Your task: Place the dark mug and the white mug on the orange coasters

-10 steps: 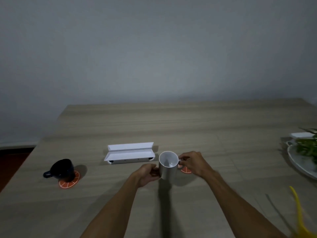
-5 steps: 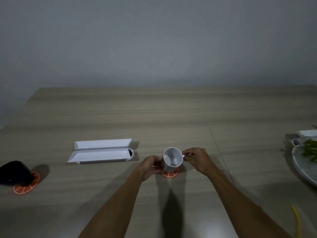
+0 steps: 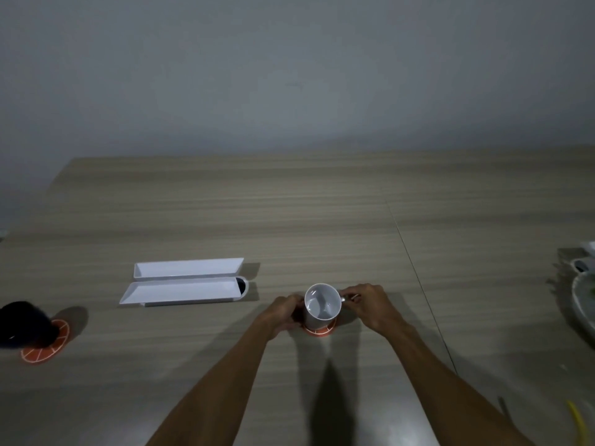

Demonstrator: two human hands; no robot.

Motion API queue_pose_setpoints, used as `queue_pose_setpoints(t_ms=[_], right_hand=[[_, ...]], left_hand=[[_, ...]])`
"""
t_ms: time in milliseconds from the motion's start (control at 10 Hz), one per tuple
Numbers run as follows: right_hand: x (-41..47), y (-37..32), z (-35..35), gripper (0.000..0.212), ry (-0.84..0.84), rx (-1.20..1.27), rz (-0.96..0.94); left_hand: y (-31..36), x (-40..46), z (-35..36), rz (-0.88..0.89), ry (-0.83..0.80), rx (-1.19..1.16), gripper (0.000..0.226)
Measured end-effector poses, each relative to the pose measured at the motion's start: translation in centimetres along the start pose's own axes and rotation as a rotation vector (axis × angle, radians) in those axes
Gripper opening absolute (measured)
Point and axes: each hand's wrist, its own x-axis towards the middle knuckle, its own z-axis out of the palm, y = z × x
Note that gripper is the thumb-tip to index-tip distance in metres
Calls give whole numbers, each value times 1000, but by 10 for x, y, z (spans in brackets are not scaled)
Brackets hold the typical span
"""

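We see the white mug (image 3: 322, 306) upright on an orange coaster (image 3: 319, 330) near the worktop (image 3: 322, 220) front edge, our left hand (image 3: 283, 317) grasping its side, our right hand (image 3: 370, 304) pinching its handle. The dark mug (image 3: 22, 320), blurred, seems to rest on the second coaster (image 3: 48, 347) by the left edge.

One head-worn view looks forward and down over the table (image 3: 322, 220), near above the person's fingers (image 3: 351, 292).

Dim, soft overhead light, long forearm shadows, blurred wide-angle edges.
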Motion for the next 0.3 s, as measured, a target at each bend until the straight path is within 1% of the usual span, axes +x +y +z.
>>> queue_pose_setpoints(t_ms=[100, 200, 300], right_hand=[[-1, -2, -1, 24, 6, 8, 11], [0, -5, 2, 26, -12, 3, 14], [-5, -19, 0, 39, 3, 1, 60]], left_hand=[[6, -7, 2, 2, 10, 87, 22], [9, -14, -2, 28, -6, 108, 24], [12, -29, -9, 98, 16, 189, 18]])
